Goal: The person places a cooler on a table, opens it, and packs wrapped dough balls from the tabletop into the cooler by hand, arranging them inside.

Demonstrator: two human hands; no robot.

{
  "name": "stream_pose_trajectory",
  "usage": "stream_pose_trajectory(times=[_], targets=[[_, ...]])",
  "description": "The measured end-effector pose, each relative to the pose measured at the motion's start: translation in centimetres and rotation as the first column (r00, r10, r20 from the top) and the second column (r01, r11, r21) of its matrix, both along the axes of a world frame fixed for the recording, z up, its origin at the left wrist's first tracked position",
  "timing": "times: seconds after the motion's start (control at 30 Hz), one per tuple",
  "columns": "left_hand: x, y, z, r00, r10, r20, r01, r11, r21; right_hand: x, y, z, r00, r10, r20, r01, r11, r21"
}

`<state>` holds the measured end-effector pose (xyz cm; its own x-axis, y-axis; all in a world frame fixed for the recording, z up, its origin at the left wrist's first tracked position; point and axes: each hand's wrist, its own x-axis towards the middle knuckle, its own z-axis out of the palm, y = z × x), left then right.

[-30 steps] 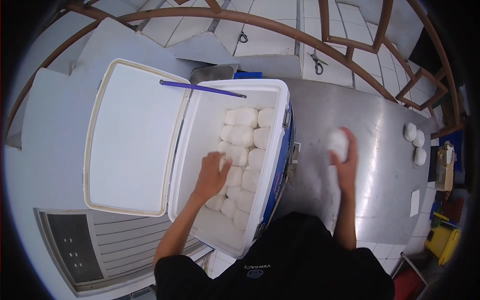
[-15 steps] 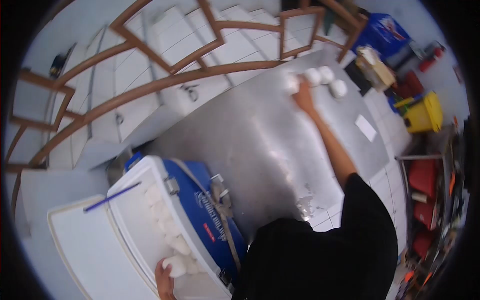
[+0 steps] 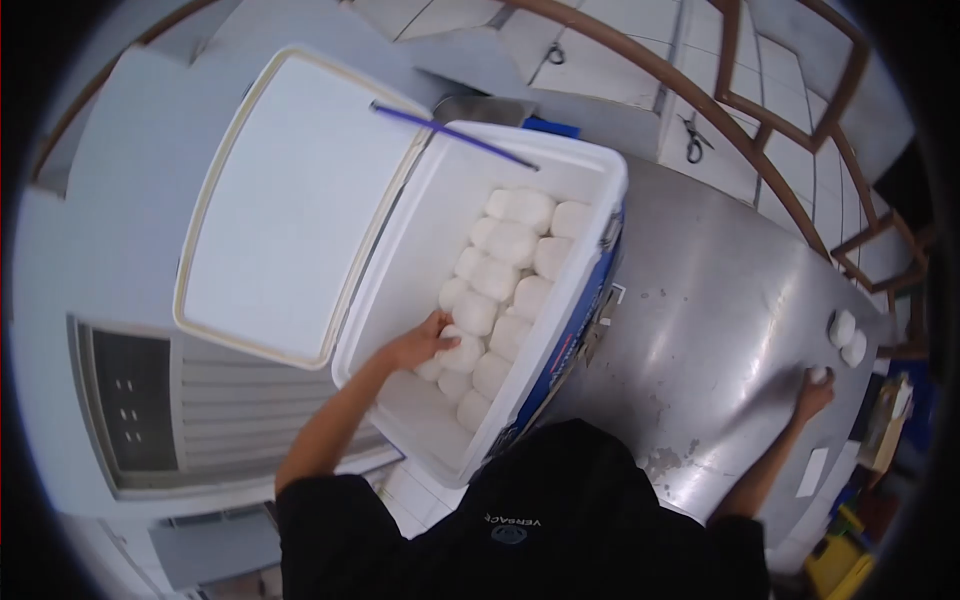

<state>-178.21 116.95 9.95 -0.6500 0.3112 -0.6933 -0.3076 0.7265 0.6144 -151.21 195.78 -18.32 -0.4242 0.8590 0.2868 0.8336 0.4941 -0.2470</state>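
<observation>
Inside the open white and blue cooler (image 3: 400,250) lie several rows of smooth white dough balls (image 3: 505,242). My left hand (image 3: 422,342) reaches over the cooler's near left part, its fingers curled round a white ball (image 3: 460,350) among the others. On the metal table's far right, my right hand (image 3: 816,393) has its fingers around another white ball (image 3: 820,375), mostly covered by them. Two white balls (image 3: 848,338) rest on the table just beyond that hand.
The cooler's lid (image 3: 290,210) stands open at the left, with a purple strap (image 3: 455,135). Past the metal table (image 3: 690,290) run a brown railing (image 3: 640,55) and white tiled steps with scissors (image 3: 694,145). A white card (image 3: 812,473) lies at the right edge.
The view has swung right and back to the cooler. My right hand went from mid-table to the table's far right with its ball. My left hand now grips a ball in the cooler.
</observation>
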Motion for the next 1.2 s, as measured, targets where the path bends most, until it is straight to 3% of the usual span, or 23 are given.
stream_pose_trajectory(times=[0.03, 0.07, 0.1, 0.17, 0.2, 0.27, 0.3, 0.33, 0.37, 0.47, 0.53, 0.57, 0.67, 0.73, 0.77, 0.8, 0.87, 0.9, 0.97, 1.0, 1.03, 1.1, 1.2], targets=[[-0.6, 0.4, 0.7, 0.996, -0.090, -0.023, 0.088, 0.992, -0.091, -1.5, -2.8, 0.9, 0.939, 0.197, -0.282, -0.213, 0.977, -0.027], [-1.2, 0.6, 1.4, 0.982, -0.186, -0.035, 0.176, 0.966, -0.188, -5.2, -10.9, 7.4, 0.809, -0.059, -0.585, -0.275, 0.842, -0.465], [-1.6, 0.6, 1.5, 0.954, -0.294, -0.060, 0.270, 0.927, -0.260, -8.6, -18.8, 14.6, 0.743, 0.083, -0.664, -0.374, 0.874, -0.309], [-2.9, 1.0, 1.9, 0.847, -0.524, -0.093, 0.446, 0.793, -0.415, -13.3, -29.3, 23.8, 0.550, 0.185, -0.815, -0.713, 0.612, -0.342], [-3.0, 1.7, 2.9, 0.897, -0.440, -0.031, 0.394, 0.831, -0.394, -15.1, -34.3, 27.9, 0.508, 0.295, -0.809, -0.807, 0.491, -0.328], [-2.8, 2.9, 4.8, 0.960, -0.259, 0.108, 0.281, 0.895, -0.348, -17.8, -42.8, 34.1, 0.192, 0.448, -0.873, -0.969, -0.056, -0.242], [-3.5, 1.3, 3.3, 0.943, -0.325, 0.066, 0.331, 0.918, -0.217, -19.1, -46.8, 38.0, 0.108, 0.478, -0.871, -0.858, -0.397, -0.325], [-4.6, -1.3, 0.6, 0.923, -0.384, 0.016, 0.384, 0.919, -0.087, -20.0, -50.9, 39.1, 0.013, 0.437, -0.899, -0.737, -0.604, -0.304], [-5.1, -2.3, -0.2, 0.914, -0.405, 0.008, 0.405, 0.914, -0.005, -20.7, -54.5, 39.2, -0.112, 0.563, -0.819, -0.651, -0.664, -0.367], [-6.2, -2.7, 0.4, 0.923, -0.367, 0.116, 0.354, 0.927, 0.121, -19.8, -62.0, 36.9, -0.292, 0.834, -0.467, -0.618, -0.538, -0.574], [-6.5, -1.4, 2.4, 0.938, -0.193, 0.287, 0.174, 0.980, 0.093, -18.9, -64.4, 34.5, -0.398, 0.910, -0.115, -0.690, -0.380, -0.616], [-6.4, -1.0, 2.9, 0.922, -0.075, 0.380, 0.060, 0.997, 0.050, -18.9, -64.9, 33.2, -0.437, 0.894, -0.104, -0.651, -0.394, -0.650], [-7.0, -0.5, 2.2, 0.822, -0.536, 0.193, 0.553, 0.833, -0.039, -18.3, -63.7, 31.3, -0.526, 0.846, -0.087, -0.585, -0.434, -0.685], [-5.8, -0.9, 1.4, 0.883, -0.418, 0.212, 0.435, 0.899, -0.042, -18.9, -62.4, 32.6, -0.571, 0.819, -0.060, -0.632, -0.485, -0.604], [-5.9, -1.3, -0.4, 0.645, -0.762, 0.061, 0.760, 0.631, -0.157, -18.6, -61.0, 34.0, -0.470, 0.859, -0.204, -0.665, -0.496, -0.558], [-4.9, -3.0, -3.1, 0.579, -0.812, -0.074, 0.744, 0.563, -0.360, -19.0, -58.4, 35.4, -0.400, 0.855, -0.331, -0.710, -0.517, -0.478], [-2.9, -1.1, 0.5, 0.618, -0.698, 0.362, 0.786, 0.538, -0.306, -19.9, -51.1, 37.9, -0.242, 0.792, -0.560, -0.834, -0.465, -0.298], [-1.7, -3.8, -2.7, 0.622, -0.783, 0.035, 0.734, 0.566, -0.377, -20.4, -46.4, 38.7, -0.027, 0.801, -0.598, -0.900, -0.280, -0.334], [-0.9, -2.7, 0.1, 0.787, -0.617, 0.022, 0.590, 0.742, -0.318, -20.9, -35.7, 37.7, 0.333, 0.710, -0.621, -0.934, 0.157, -0.320], [-1.2, -2.4, 0.7, 0.807, -0.555, 0.199, 0.586, 0.719, -0.374, -21.1, -29.9, 33.8, 0.459, 0.635, -0.621, -0.886, 0.378, -0.268], [-0.6, -1.2, 2.4, 0.833, -0.488, 0.261, 0.552, 0.768, -0.325, -21.1, -23.1, 28.4, 0.599, 0.649, -0.469, -0.774, 0.619, -0.132], [0.7, 1.7, 3.4, 0.845, -0.401, 0.353, 0.521, 0.764, -0.381, -19.6, -9.0, 17.2, 0.871, 0.469, -0.147, -0.486, 0.867, -0.110], [2.0, 3.3, 4.0, 0.865, -0.355, 0.354, 0.500, 0.649, -0.573, -15.8, 2.8, 12.0, 0.972, 0.176, 0.158, -0.107, 0.923, -0.370]])
